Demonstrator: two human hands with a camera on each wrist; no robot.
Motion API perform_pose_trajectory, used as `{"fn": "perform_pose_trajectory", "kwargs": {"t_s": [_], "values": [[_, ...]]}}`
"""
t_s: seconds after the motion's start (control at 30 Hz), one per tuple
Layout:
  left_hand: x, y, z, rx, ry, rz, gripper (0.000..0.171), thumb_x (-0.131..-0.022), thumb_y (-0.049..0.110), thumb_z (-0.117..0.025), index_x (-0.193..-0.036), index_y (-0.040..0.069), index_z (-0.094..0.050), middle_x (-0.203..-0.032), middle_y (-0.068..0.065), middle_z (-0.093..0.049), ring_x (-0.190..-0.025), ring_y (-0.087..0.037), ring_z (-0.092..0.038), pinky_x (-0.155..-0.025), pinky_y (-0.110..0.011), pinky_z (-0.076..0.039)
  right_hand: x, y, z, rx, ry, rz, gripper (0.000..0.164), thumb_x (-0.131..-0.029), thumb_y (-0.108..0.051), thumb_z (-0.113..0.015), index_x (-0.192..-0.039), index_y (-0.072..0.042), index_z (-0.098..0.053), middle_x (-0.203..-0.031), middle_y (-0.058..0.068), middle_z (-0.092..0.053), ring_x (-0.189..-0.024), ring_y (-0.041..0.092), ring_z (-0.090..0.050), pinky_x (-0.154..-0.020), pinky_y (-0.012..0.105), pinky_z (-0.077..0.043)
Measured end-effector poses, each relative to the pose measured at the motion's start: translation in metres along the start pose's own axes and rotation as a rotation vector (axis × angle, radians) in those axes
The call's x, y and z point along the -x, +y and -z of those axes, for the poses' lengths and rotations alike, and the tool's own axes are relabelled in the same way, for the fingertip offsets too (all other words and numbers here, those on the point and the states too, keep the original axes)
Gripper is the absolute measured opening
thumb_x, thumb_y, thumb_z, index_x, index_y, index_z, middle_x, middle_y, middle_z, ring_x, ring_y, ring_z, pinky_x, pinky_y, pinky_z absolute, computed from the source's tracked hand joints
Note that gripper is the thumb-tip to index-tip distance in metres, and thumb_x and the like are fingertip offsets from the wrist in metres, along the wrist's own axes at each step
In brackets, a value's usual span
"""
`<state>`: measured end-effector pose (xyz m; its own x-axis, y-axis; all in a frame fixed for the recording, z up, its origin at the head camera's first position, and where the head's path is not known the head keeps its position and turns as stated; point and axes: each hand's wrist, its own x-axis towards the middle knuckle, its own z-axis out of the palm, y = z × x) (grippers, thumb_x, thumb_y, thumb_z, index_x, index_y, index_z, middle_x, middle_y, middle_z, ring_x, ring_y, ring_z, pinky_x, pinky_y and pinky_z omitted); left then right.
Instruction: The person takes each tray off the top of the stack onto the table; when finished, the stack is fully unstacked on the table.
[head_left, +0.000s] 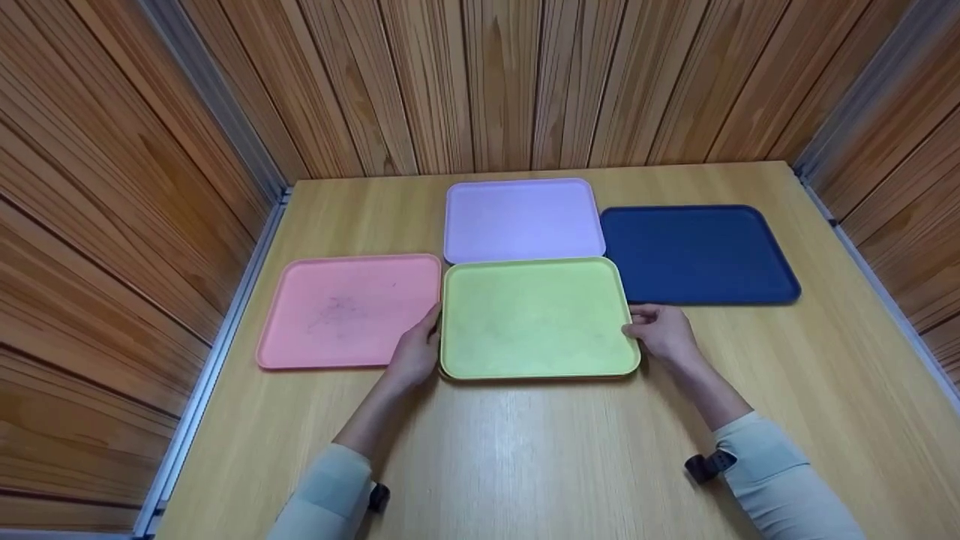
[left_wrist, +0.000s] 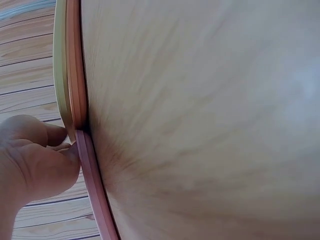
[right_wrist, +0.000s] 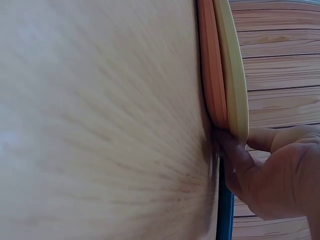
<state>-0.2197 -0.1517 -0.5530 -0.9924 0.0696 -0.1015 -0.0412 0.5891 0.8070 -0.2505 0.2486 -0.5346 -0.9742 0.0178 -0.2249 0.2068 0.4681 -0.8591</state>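
Observation:
A light green tray [head_left: 536,319] lies on top of an orange tray [right_wrist: 212,65], whose edge shows beneath it in both wrist views. On its left side, my left hand [head_left: 415,352] holds the green tray's rim, the fingers reaching into the narrow space beside the pink tray [head_left: 345,315]. Opposite it, my right hand [head_left: 665,332] pinches the right rim: the thumb lies over the green edge, and the fingertips [right_wrist: 232,150] are low by the orange tray's side. The left fingertips are partly hidden behind the tray edges.
Behind the green tray lies a lilac tray [head_left: 523,221], its front edge right at the green one. A dark blue tray [head_left: 697,255] is at the back right. Wood-panelled walls [head_left: 502,82] enclose the wooden table [head_left: 517,457] at the back and sides.

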Motion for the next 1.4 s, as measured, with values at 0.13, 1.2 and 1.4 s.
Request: {"fn": "perform_pose_trajectory", "kwargs": {"t_s": [0.13,1.2,1.4], "values": [[0.000,-0.001,-0.002,-0.020,0.007,-0.049,0.058,-0.104,0.005,-0.052,-0.158,0.004,-0.031,-0.159,-0.014,-0.036,-0.146,-0.026,-0.033,-0.119,-0.041,-0.027,0.002,0.002,0.002,-0.115,-0.002,-0.042,0.045,-0.089,0.004,-0.068,-0.132,0.016,-0.057,-0.094,0.007,-0.071,-0.071,0.004,-0.062,-0.056,0.020,-0.052],[-0.005,0.002,-0.004,-0.093,-0.054,0.130,0.068,-0.097,-0.001,-0.061,-0.158,0.006,-0.032,-0.165,-0.009,-0.027,-0.151,-0.023,-0.025,-0.121,-0.042,-0.022,0.033,0.040,0.069,-0.217,0.036,-0.127,0.059,-0.097,-0.004,-0.064,-0.147,0.014,-0.039,-0.098,-0.006,-0.066,-0.085,-0.002,-0.061,-0.075,0.018,-0.056],[-0.007,0.003,-0.002,-0.090,-0.068,0.169,0.068,-0.098,0.001,-0.061,-0.158,0.007,-0.031,-0.165,-0.007,-0.028,-0.151,-0.022,-0.025,-0.121,-0.043,-0.022,0.044,0.055,0.090,-0.264,0.034,-0.172,0.066,-0.097,-0.008,-0.067,-0.151,0.012,-0.035,-0.096,-0.008,-0.064,-0.084,0.001,-0.064,-0.074,0.020,-0.057]]}}
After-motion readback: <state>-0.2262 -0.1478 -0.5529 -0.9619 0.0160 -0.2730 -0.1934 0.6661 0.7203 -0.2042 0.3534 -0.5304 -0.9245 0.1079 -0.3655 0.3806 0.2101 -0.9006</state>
